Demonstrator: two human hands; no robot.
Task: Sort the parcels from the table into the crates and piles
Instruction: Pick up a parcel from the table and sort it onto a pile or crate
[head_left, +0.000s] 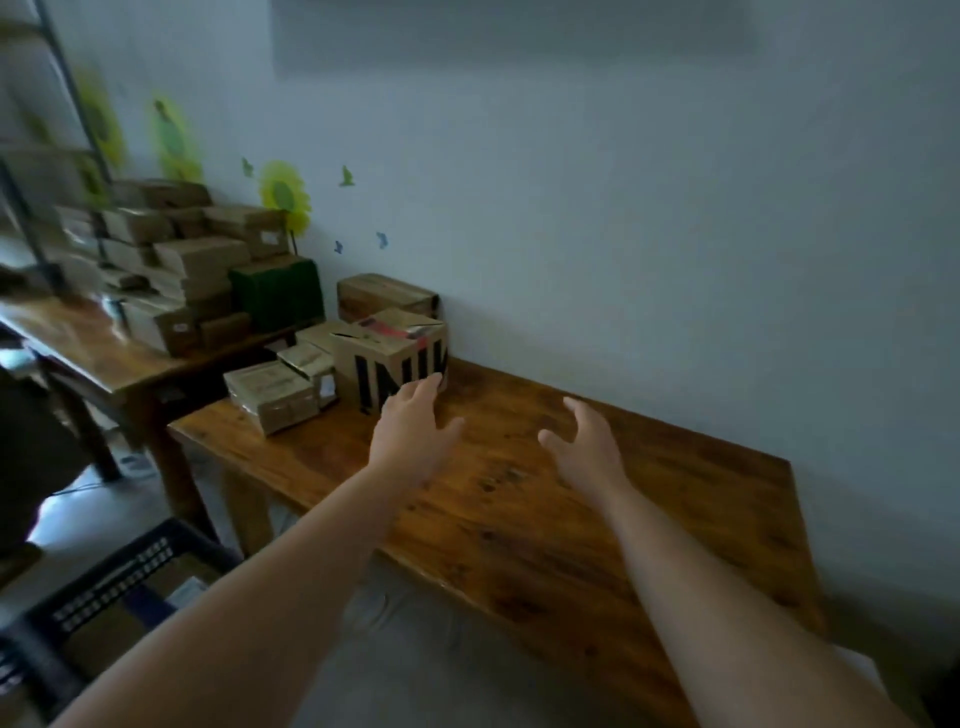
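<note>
A cardboard box with big black letters (387, 358) stands at the far left end of the wooden table (545, 525), against the wall. My left hand (413, 428) is open, its fingertips at the box's lower right corner. My right hand (587, 447) hovers open above the bare tabletop, apart from the box. Small brown parcels (270, 397) lie to the left of the lettered box, and another brown box (384, 296) stands behind it.
A second wooden table (93, 343) at the left carries a pile of several brown parcels (171, 260) and a dark green box (278, 293). A dark blue plastic crate (104, 587) with cardboard inside sits on the floor at lower left. A metal shelf frame (57, 104) rises at far left.
</note>
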